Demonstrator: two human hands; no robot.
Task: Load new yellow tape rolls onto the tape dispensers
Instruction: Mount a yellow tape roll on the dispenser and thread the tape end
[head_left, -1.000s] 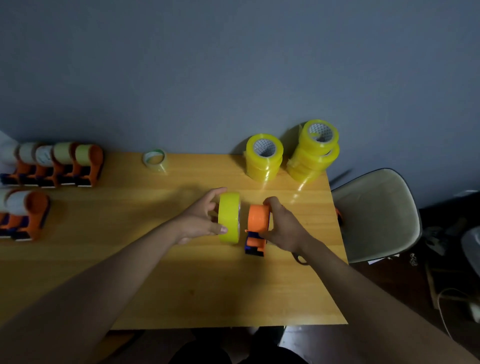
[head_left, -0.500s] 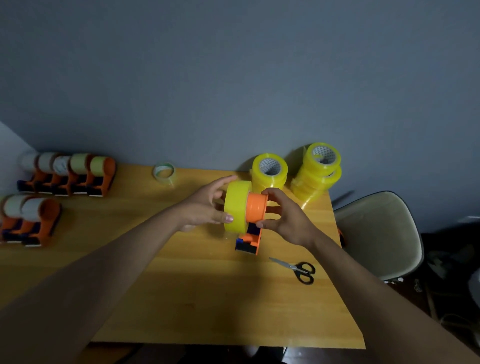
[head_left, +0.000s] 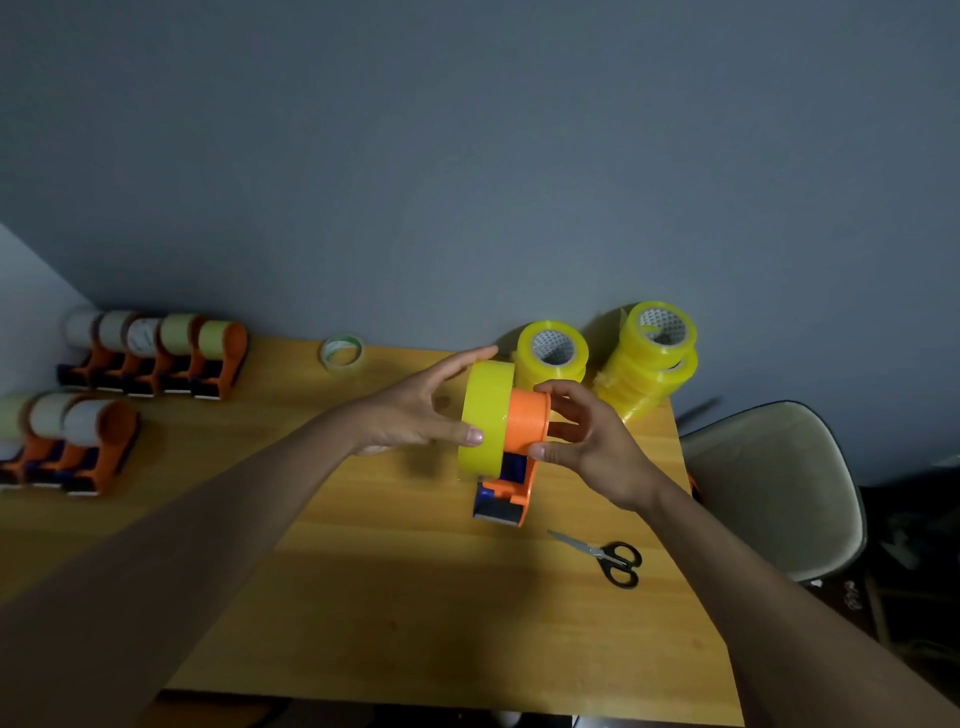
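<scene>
Here we hold the yellow tape roll (head_left: 485, 420) on edge above the wooden table (head_left: 395, 597), pressed against the orange hub of the tape dispenser (head_left: 511, 457); our left hand (head_left: 415, 410) grips the roll, thumb on its near rim and fingers stretched over the top; our right hand (head_left: 582, 436) curls round the hub from the other side; just behind stand two stacks of yellow rolls (head_left: 649, 358); black scissors (head_left: 605, 556) lie near the dispenser; a pale tape roll (head_left: 341, 352) lies by the wall, with loaded dispensers (head_left: 156, 356) far left
</scene>
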